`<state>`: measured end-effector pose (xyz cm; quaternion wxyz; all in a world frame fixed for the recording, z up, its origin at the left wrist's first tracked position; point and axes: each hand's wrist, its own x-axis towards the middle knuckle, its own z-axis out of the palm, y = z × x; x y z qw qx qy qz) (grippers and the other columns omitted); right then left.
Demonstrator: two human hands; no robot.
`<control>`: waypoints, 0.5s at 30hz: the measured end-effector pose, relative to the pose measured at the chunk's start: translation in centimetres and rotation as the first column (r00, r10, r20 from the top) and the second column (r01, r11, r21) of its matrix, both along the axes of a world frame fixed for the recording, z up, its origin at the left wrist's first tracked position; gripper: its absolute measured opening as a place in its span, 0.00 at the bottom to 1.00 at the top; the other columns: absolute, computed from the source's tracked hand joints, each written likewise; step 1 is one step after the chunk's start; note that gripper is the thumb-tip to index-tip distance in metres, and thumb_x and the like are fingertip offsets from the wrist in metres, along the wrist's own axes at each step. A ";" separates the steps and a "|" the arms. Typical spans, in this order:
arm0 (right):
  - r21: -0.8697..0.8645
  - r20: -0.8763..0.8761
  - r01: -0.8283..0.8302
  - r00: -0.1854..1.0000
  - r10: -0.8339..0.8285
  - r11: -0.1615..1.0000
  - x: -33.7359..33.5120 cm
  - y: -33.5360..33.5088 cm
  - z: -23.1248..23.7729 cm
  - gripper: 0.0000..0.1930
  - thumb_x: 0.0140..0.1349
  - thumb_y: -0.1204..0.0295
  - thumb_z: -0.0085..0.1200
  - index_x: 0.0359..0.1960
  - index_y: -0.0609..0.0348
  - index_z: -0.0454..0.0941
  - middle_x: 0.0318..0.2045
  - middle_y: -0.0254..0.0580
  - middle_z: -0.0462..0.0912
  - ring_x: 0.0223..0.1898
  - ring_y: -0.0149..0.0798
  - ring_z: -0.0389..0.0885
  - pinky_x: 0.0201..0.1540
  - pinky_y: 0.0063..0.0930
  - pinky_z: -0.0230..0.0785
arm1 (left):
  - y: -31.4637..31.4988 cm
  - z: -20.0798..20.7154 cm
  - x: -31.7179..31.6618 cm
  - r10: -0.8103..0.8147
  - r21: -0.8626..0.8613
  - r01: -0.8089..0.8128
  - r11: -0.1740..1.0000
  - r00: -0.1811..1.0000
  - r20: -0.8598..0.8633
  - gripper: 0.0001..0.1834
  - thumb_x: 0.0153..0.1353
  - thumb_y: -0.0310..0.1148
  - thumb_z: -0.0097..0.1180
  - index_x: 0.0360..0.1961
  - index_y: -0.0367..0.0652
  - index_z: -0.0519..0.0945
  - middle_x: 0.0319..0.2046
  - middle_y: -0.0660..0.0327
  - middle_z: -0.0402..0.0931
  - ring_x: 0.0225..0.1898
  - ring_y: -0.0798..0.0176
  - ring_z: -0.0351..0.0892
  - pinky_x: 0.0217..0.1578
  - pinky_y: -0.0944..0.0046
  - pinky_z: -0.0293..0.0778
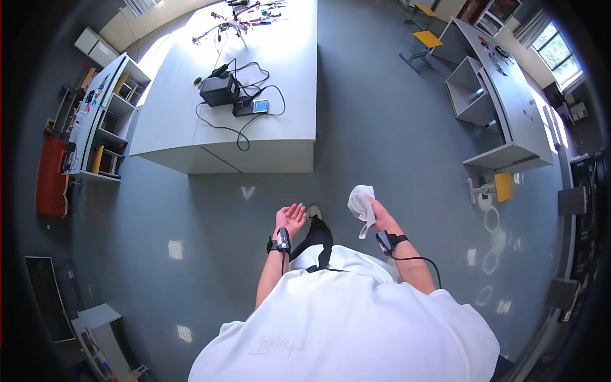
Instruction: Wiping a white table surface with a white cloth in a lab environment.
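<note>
A crumpled white cloth point(361, 204) hangs from my right hand point(380, 215), gripped at its right side, out over the grey floor. Some of the fingers on that hand are hidden behind the cloth. My left hand point(291, 218) is turned palm up with its fingers stretched out, and nothing lies in it. Each wrist carries a small dark device on a black strap; a cable runs from the right one point(386, 242). Both hands are in front of my body, apart from each other and short of the white table point(254, 156).
On the table stand a black box point(219, 90) with looping cables, a small device with a lit screen point(259, 106) and a spidery metal frame point(232, 25). Further desks point(519, 108) line the right side, with a yellow stool point(503, 188) by them. Shelving point(118, 118) stands left.
</note>
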<state>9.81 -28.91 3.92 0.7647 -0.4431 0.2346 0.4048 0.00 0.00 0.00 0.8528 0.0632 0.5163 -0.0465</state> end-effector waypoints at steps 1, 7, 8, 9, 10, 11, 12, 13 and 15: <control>-0.049 -0.027 -0.057 0.998 0.056 0.997 -0.7 -0.4 0.3 0.21 0.64 0.56 0.47 0.51 0.60 0.70 0.43 0.38 0.79 0.42 0.33 0.79 0.46 0.26 0.72 | -0.6 0.1 -0.7 -0.021 0.004 0.021 1.000 1.000 0.005 0.17 0.58 0.36 0.43 0.47 0.41 0.69 0.50 0.51 0.70 0.49 0.52 0.72 0.51 0.48 0.68; -0.214 0.131 -0.250 0.951 0.281 0.944 13.2 6.9 3.3 0.18 0.64 0.55 0.46 0.44 0.55 0.75 0.35 0.33 0.78 0.34 0.25 0.75 0.36 0.23 0.69 | 5.1 2.5 12.8 -0.061 0.075 0.057 0.995 0.997 0.041 0.22 0.59 0.38 0.43 0.54 0.41 0.64 0.56 0.51 0.64 0.55 0.54 0.67 0.53 0.50 0.66; -0.351 0.188 -0.365 0.875 0.447 0.862 14.9 7.8 3.2 0.20 0.63 0.54 0.47 0.46 0.57 0.74 0.37 0.36 0.78 0.36 0.28 0.75 0.38 0.24 0.69 | 5.4 2.2 14.1 -0.070 0.090 0.066 0.994 0.996 0.046 0.26 0.60 0.39 0.44 0.58 0.42 0.60 0.60 0.52 0.58 0.59 0.54 0.62 0.55 0.49 0.63; -0.489 0.209 -0.452 0.770 0.603 0.746 15.8 8.1 3.4 0.23 0.62 0.53 0.48 0.48 0.60 0.73 0.40 0.39 0.78 0.39 0.31 0.76 0.41 0.25 0.68 | 5.0 1.8 14.7 -0.082 0.097 0.078 0.992 0.996 0.046 0.30 0.60 0.40 0.44 0.63 0.42 0.56 0.63 0.52 0.53 0.63 0.55 0.57 0.57 0.48 0.61; -0.532 0.230 -0.506 0.685 0.691 0.679 17.4 9.2 4.1 0.25 0.62 0.53 0.47 0.50 0.62 0.71 0.41 0.41 0.78 0.40 0.32 0.75 0.43 0.27 0.67 | 5.2 1.7 16.0 -0.097 0.107 0.085 0.991 0.990 0.104 0.36 0.60 0.42 0.44 0.67 0.45 0.46 0.68 0.54 0.41 0.68 0.56 0.45 0.61 0.46 0.54; -0.532 0.223 -0.519 0.677 0.702 0.669 18.9 10.5 4.8 0.25 0.62 0.53 0.47 0.50 0.62 0.71 0.41 0.41 0.78 0.40 0.32 0.75 0.43 0.27 0.67 | 5.4 1.6 17.3 -0.082 0.102 0.072 0.992 0.992 0.099 0.36 0.60 0.42 0.44 0.67 0.45 0.46 0.68 0.54 0.41 0.68 0.56 0.45 0.61 0.46 0.54; -0.583 0.257 -0.580 0.533 0.806 0.570 20.7 11.7 5.4 0.25 0.61 0.52 0.48 0.50 0.61 0.72 0.41 0.43 0.79 0.40 0.34 0.76 0.44 0.28 0.67 | 5.5 1.7 18.9 -0.061 0.118 0.051 0.992 0.995 0.081 0.37 0.61 0.43 0.43 0.67 0.45 0.44 0.68 0.54 0.39 0.69 0.57 0.42 0.62 0.46 0.51; -0.634 0.280 -0.621 0.371 0.885 0.461 22.2 12.9 5.4 0.26 0.61 0.52 0.48 0.51 0.60 0.72 0.42 0.46 0.79 0.41 0.36 0.76 0.45 0.29 0.67 | 5.6 1.7 20.3 -0.037 0.133 0.029 0.991 0.997 0.063 0.38 0.61 0.44 0.42 0.68 0.46 0.42 0.69 0.55 0.37 0.70 0.57 0.39 0.62 0.46 0.49; -0.746 0.323 -0.543 0.212 0.923 0.385 24.4 15.3 5.3 0.26 0.59 0.52 0.49 0.55 0.52 0.69 0.42 0.52 0.77 0.41 0.44 0.77 0.46 0.32 0.67 | 5.5 1.7 22.6 -0.028 0.151 0.015 0.988 0.996 0.086 0.39 0.63 0.48 0.37 0.68 0.48 0.36 0.69 0.54 0.31 0.70 0.56 0.35 0.63 0.44 0.45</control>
